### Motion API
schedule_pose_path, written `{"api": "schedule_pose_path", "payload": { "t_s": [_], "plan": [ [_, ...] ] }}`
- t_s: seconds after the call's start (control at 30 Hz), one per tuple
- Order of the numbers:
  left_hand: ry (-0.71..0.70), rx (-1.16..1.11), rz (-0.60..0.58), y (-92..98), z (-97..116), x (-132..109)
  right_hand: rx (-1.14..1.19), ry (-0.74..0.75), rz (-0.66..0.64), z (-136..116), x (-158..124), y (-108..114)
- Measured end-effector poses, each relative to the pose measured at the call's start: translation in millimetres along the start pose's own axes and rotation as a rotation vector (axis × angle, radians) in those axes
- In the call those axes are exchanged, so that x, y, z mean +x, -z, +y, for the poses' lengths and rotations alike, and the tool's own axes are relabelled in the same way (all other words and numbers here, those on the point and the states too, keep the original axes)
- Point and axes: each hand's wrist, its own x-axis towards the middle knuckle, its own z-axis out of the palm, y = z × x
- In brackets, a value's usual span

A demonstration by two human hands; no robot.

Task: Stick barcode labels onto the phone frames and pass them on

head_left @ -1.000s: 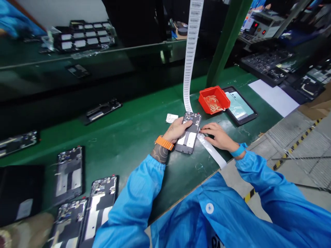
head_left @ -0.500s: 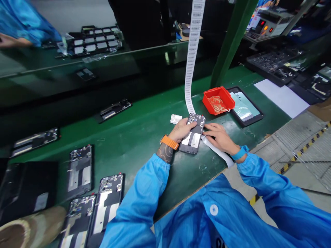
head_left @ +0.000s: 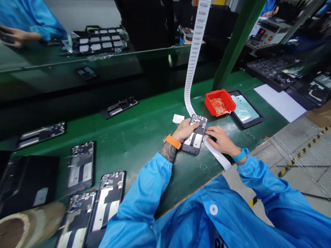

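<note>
My left hand [head_left: 184,130] is closed around a phone with its back cover off [head_left: 194,134], thumb across its upper part. The phone shows its board and a silvery battery area, and lies tilted just above the green bench. My right hand [head_left: 221,139] is beside the phone's right edge, fingers pointing at it. Its thumb and fingers close on a label strip [head_left: 219,156] whose bare end runs under the hand to the bench edge; the exact fingertip contact is hard to see. The barcode-printed part of the strip [head_left: 192,58] hangs from above and passes behind the phone.
A red bin [head_left: 207,103] with small pale pieces stands near a black tray [head_left: 252,123] bearing a light-green panel. A small printed label piece [head_left: 178,119] lies left of the phone. Several opened phones [head_left: 81,165] and a cardboard tube [head_left: 53,217] are at left. A co-worker's hand [head_left: 22,36] appears beyond.
The view has shifted slightly. My left hand still grips the phone, and my right hand stays at its right edge with little movement. The co-worker's hand now shows holding a dark object.
</note>
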Motion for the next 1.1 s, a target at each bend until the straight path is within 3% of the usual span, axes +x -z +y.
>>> {"api": "schedule_pose_path", "payload": {
  "t_s": [0.37, 0.63, 0.8, 1.1],
  "plan": [
    [-0.023, 0.077, 0.016, 0.4, 0, 0, -0.136, 0.092, 0.011, -1, -1, -3],
    [-0.039, 0.151, 0.024, -0.8, 5, -3, -0.094, 0.147, 0.032, -3, -13, -4],
    [-0.068, 0.164, 0.024, -0.7, 3, -1, -0.001, 0.109, 0.043, -2, -18, -3],
    [-0.074, 0.262, 0.038, -1.4, 2, -3, -0.035, 0.08, 0.046, -5, -16, -7]
  ]
}}
